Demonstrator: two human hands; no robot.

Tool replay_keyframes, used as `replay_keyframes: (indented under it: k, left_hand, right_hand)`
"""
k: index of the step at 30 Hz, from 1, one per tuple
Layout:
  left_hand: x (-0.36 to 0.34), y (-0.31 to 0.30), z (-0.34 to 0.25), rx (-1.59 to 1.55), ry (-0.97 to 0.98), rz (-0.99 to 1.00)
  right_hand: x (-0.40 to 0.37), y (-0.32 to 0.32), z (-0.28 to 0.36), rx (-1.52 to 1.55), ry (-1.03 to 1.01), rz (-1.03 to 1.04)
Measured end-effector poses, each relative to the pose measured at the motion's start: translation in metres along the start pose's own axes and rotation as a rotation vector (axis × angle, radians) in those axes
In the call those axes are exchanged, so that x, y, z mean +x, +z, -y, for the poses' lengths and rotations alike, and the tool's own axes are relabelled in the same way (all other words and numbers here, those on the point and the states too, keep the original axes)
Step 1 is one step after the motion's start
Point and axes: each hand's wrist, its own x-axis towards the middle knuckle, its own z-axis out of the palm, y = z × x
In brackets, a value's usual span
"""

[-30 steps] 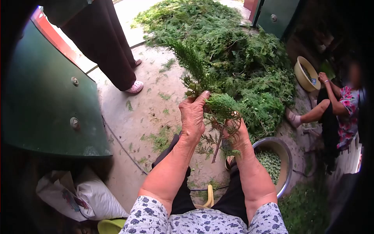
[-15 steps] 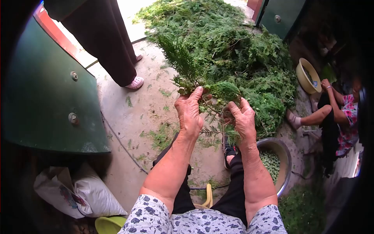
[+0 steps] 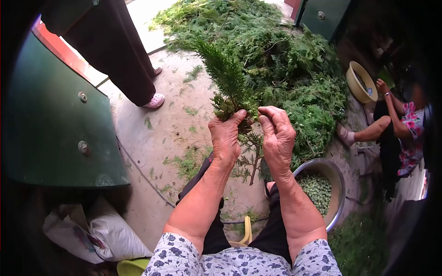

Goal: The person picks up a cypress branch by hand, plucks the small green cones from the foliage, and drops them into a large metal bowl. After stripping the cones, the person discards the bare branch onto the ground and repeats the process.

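Note:
My left hand [image 3: 225, 140] is closed around a leafy conifer branch [image 3: 224, 76]. Its feathery green top points up and away, and the bare brown stem hangs below the hand. Close beside it on the right, my right hand [image 3: 278, 140] has thumb and forefinger pinched together at the edge of the branch, near some small pale-green cones. What sits between those fingertips is too small to make out. Below my right forearm stands a metal basin [image 3: 341, 202] holding many small round green cones [image 3: 316, 193].
A large heap of cut conifer branches [image 3: 294, 69] lies ahead. At right, a seated person [image 3: 410, 129] is beside a yellow basin [image 3: 352, 76]. Another person stands at upper left by a green metal door [image 3: 55, 124]. White sacks [image 3: 113, 232] and a cable [image 3: 145, 175] are at left.
My right hand has let go of a leafy sprig and moved left to the branch, its fingers now pinched. My left hand still holds the branch, slightly lower in view.

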Motion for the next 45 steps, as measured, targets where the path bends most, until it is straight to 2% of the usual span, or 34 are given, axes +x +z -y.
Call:
replay_keyframes:
  k: [1,2,4,5,7,12,14,17,22,24,25,27,28,32,34,37,40,41,43,44,45]
  left_hand:
    - [0.000,0.001,0.000,0.013,-0.025,0.013]
    - [-0.001,0.001,0.001,0.013,-0.028,0.016]
    - [-0.002,0.003,0.000,0.026,-0.022,0.038]
    - [-0.002,0.004,0.000,0.027,-0.025,0.039]
    - [-0.004,0.004,0.001,0.038,-0.046,0.048]
    - [-0.009,0.007,0.000,0.081,-0.053,0.092]
    - [-0.009,0.007,0.000,0.096,-0.063,0.087]
    - [-0.007,0.007,0.003,0.098,-0.065,0.068]
    - [-0.009,0.010,0.001,0.098,-0.088,0.040]
    - [-0.009,0.008,0.002,0.133,-0.068,0.031]
    - [-0.009,0.009,0.001,0.167,-0.049,0.022]
    - [-0.011,0.013,0.001,0.177,-0.046,-0.017]
    - [-0.011,0.012,0.001,0.190,-0.037,-0.017]
    - [-0.013,0.012,0.002,0.187,-0.019,-0.032]
    - [-0.011,0.010,0.004,0.185,-0.005,-0.030]
    - [-0.009,0.011,0.004,0.178,0.022,-0.063]
    - [-0.009,0.010,-0.003,0.169,0.003,-0.067]
    - [-0.008,0.009,-0.006,0.165,-0.031,-0.033]
    - [-0.008,0.006,-0.005,0.169,-0.059,-0.003]
    - [-0.009,0.006,-0.005,0.160,-0.058,0.016]
    - [-0.009,0.006,-0.004,0.151,-0.057,0.035]
  right_hand:
    - [0.001,0.000,-0.002,-0.045,0.110,0.005]
    - [0.001,-0.001,-0.007,-0.048,0.111,0.001]
    - [0.001,-0.005,-0.016,0.226,0.447,0.148]
    - [0.001,-0.005,-0.016,0.226,0.450,0.146]
    - [0.002,-0.004,-0.017,0.435,0.610,0.113]
    - [0.001,-0.008,-0.027,0.639,0.731,0.182]
    - [0.001,-0.011,-0.026,0.845,0.853,0.120]
    - [-0.001,-0.010,-0.025,0.735,0.774,0.179]
    - [-0.003,-0.006,-0.015,0.546,0.670,0.120]
    - [-0.004,-0.004,-0.009,0.107,0.447,0.119]
    - [-0.005,-0.003,-0.008,0.107,0.448,0.118]
    - [-0.005,-0.003,-0.007,-0.093,0.228,0.090]
    - [-0.006,-0.002,-0.008,-0.123,0.139,0.061]
    - [-0.006,-0.001,-0.007,-0.221,0.047,0.053]
    - [-0.006,-0.001,-0.010,-0.288,-0.093,0.046]
    - [-0.008,0.001,-0.008,-0.376,-0.147,0.052]
    - [-0.005,-0.002,-0.001,-0.315,-0.085,0.034]
    - [-0.001,-0.005,0.006,-0.213,0.022,0.039]
    - [0.006,-0.011,-0.003,0.301,0.454,0.109]
    - [0.008,-0.009,-0.008,0.605,0.510,0.067]
    - [0.009,-0.011,-0.010,0.604,0.511,0.066]
